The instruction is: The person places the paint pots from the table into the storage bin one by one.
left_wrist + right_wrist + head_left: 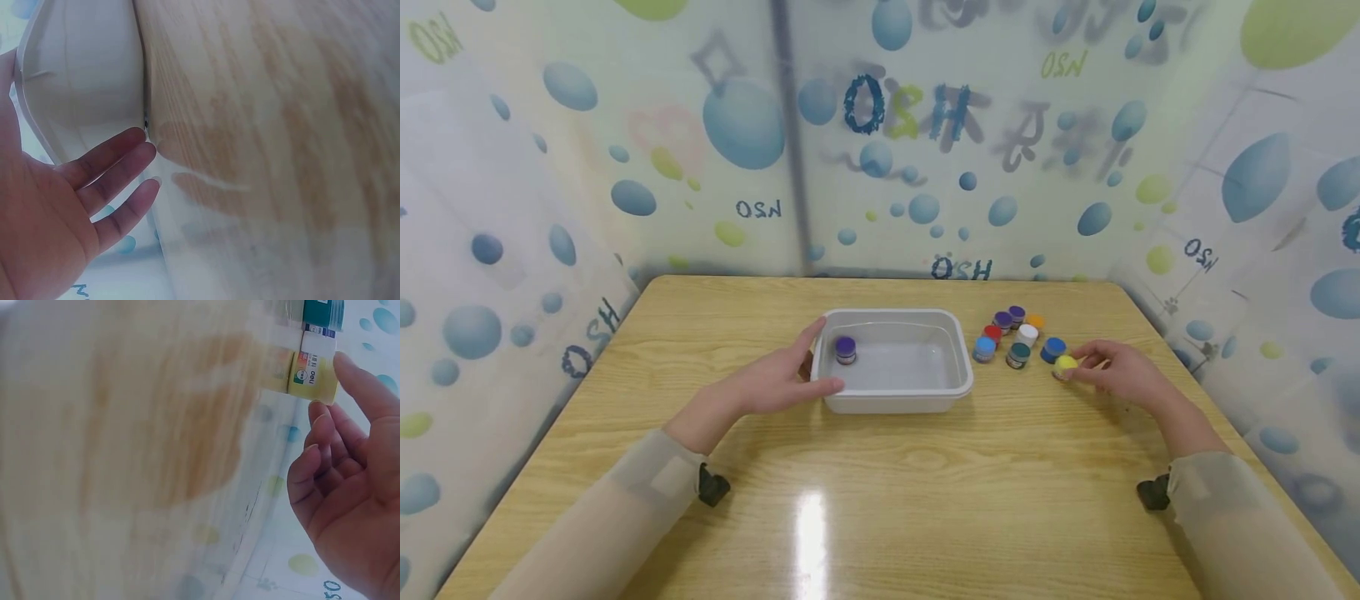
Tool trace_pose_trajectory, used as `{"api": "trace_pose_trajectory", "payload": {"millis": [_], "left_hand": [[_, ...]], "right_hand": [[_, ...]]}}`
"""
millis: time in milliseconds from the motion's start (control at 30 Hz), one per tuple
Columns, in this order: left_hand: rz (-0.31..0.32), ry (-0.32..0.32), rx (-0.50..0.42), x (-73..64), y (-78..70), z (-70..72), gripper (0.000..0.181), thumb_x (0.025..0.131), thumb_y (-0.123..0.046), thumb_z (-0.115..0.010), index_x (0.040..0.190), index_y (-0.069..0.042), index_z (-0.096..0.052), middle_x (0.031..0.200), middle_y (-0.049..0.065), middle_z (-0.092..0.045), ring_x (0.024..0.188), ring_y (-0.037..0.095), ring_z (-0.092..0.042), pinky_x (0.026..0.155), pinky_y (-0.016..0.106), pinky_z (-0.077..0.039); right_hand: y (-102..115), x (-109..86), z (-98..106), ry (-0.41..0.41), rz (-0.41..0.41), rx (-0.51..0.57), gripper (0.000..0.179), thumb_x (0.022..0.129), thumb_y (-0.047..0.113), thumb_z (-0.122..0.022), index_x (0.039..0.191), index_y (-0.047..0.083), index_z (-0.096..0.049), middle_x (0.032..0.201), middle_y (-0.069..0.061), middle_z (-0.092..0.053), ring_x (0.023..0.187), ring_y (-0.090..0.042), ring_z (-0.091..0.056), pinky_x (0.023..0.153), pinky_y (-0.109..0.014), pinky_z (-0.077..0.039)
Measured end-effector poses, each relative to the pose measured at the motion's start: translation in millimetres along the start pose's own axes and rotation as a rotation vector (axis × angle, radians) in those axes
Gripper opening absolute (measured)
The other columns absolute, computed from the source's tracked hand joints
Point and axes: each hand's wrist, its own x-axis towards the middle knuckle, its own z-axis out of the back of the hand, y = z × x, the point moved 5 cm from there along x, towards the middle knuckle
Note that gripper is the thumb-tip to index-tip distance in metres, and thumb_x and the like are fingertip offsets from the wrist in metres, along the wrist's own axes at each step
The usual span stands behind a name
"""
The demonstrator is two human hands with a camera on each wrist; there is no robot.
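A light grey plastic basin [891, 402] stands on the wooden table, with one purple-lidded paint jar [846, 350] inside near its left end. My left hand [778, 379] spreads against the basin's left end, thumb along the front rim and index finger reaching to the back corner. In the left wrist view the other fingers [119, 165] extend beside the basin's outer wall. My right hand [1120, 375] has thumb and index finger at opposite sides of the yellow paint jar [310, 376], pinching it near its lid. That jar stands at the front right of a group of jars.
Left of the yellow jar cluster several more paint jars: blue [1053, 349], dark green [1018, 356], light blue [984, 349], white [1027, 335], red [992, 334], orange [1035, 322] and purple [1002, 322]. Patterned curtains [880, 225] enclose the table's back and sides.
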Motion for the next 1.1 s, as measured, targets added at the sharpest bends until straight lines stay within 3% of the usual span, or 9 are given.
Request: {"api": "trace_pose_trajectory", "payload": {"millis": [267,600,767,1100], "left_hand": [[0.001,0.002,0.001,0.1,-0.3,-0.3,0.118,0.101,-0.069,-0.067,0.178,-0.015,0.004,0.131,0.015,-0.071,0.119,0.024,-0.068,0.109,0.051,-0.053],[0.009,0.01,-0.008,-0.1,-0.5,-0.9,0.118,0.101,-0.069,-0.067,0.178,-0.016,0.005,0.132,0.014,-0.07,0.12,0.024,-0.067,0.109,0.051,-0.053],[0.013,0.006,0.0,-0.5,-1.1,0.1,0.118,0.101,-0.069,-0.067,0.178,-0.016,0.005,0.132,0.015,-0.07,0.12,0.025,-0.067,0.11,0.053,-0.052],[0.02,0.014,-0.006,-1.1,-0.6,-0.5,0.119,0.101,-0.071,-0.066,0.177,-0.017,0.006,0.139,0.018,-0.068,0.125,0.027,-0.066,0.113,0.055,-0.051]], "right_hand": [[0.8,1.8,-2.1,0.007,-0.004,-0.052,0.063,0.1,0.05,-0.08,0.138,0.002,-0.065,0.118,-0.015,-0.07,0.088,-0.022,-0.063,0.071,-0.032,-0.052],[15.1,-8.7,2.8,-0.043,0.077,-0.05,0.056,0.104,0.046,-0.076,0.139,0.004,-0.066,0.119,-0.013,-0.069,0.094,-0.023,-0.058,0.069,-0.03,-0.05],[32.3,-12.7,6.0,-0.08,0.137,-0.026,0.049,0.104,0.047,-0.076,0.135,0.011,-0.07,0.127,-0.014,-0.069,0.09,-0.021,-0.058,0.067,-0.031,-0.049],[83.4,-12.5,-0.8,-0.104,0.267,0.064,0.037,0.104,0.034,-0.079,0.133,0.012,-0.073,0.118,-0.01,-0.069,0.089,-0.018,-0.059,0.068,-0.03,-0.051]]}}
